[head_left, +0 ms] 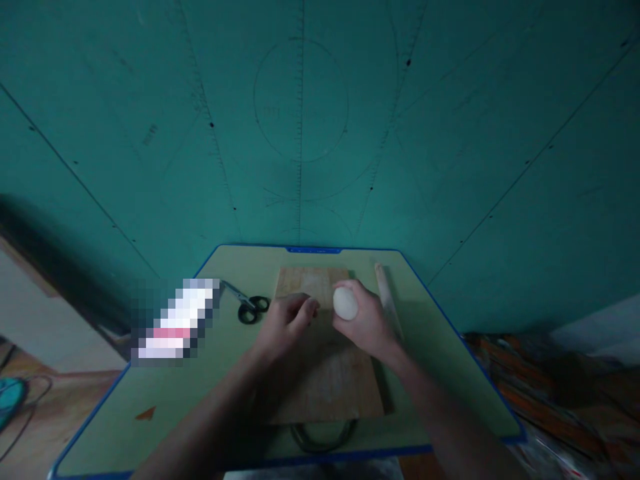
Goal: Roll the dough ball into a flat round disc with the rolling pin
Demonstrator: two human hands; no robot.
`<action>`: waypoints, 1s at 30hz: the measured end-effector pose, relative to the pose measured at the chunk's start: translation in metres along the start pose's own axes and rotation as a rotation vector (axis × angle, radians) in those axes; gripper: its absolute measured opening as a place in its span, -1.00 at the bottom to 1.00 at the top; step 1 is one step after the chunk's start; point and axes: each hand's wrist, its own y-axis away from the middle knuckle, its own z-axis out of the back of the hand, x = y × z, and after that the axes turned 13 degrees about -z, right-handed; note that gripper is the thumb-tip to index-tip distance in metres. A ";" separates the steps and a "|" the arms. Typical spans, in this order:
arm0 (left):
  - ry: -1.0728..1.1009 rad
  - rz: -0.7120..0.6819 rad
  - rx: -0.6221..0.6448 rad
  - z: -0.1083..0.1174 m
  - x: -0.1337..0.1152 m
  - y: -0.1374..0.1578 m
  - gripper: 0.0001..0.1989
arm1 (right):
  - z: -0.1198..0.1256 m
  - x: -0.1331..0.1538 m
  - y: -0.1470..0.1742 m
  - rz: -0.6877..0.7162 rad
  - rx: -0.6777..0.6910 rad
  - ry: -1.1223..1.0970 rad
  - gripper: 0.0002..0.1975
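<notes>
My right hand (367, 319) is wrapped round a smooth, pale ball of what looks like dough (345, 304), held above the wooden board (345, 387). To the left of it, apart from the ball, my left hand (290, 320) is closed, with thumb and curled fingers together over the board's left side. Whatever those fingers may hold is hidden. The board has whitish patches on its surface and lies lengthwise before me. Scissors with black handles (254, 309) rest just left of the board, beside my left hand. A long pale stick (388, 297) lies past my right hand.
The pale green table (200, 387) has a blue edge and touches a green marked wall (300, 133). A blurred-out item (183, 317) lies at its left edge. Nearer me are a small brown triangular piece (146, 413) and a dark loop (324, 443) below the board.
</notes>
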 end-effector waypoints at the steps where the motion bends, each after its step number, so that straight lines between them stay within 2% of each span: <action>1: -0.014 -0.005 0.022 0.001 -0.001 0.000 -0.54 | 0.002 0.001 0.000 -0.017 -0.011 0.011 -0.58; 5: -0.046 -0.049 0.095 0.000 -0.012 0.002 -0.63 | 0.004 0.004 0.002 -0.053 -0.026 0.074 -0.66; 7: 0.008 -0.035 0.103 -0.005 -0.017 0.004 -0.65 | 0.001 0.004 0.004 -0.032 0.026 0.105 -0.67; 9: 0.072 0.017 0.095 -0.010 -0.019 0.006 -0.59 | -0.004 0.002 0.007 -0.009 0.091 0.132 -0.64; 13: 0.154 0.111 0.062 -0.015 -0.015 0.005 -0.56 | -0.012 -0.005 0.010 -0.033 0.114 0.147 -0.44; 17: 0.240 0.087 0.065 -0.010 -0.010 0.000 -0.61 | -0.008 -0.007 0.008 0.052 0.103 0.086 -0.32; 21: 0.274 0.092 0.064 -0.007 -0.011 -0.002 -0.58 | -0.001 -0.004 0.004 0.129 0.129 0.143 -0.36; 25: 0.259 0.070 0.120 -0.003 -0.015 -0.003 -0.58 | 0.000 -0.002 0.003 0.089 0.209 0.262 -0.38; 30: 0.226 0.056 0.157 0.001 -0.023 -0.003 -0.58 | -0.002 -0.004 0.004 0.054 0.211 0.295 -0.45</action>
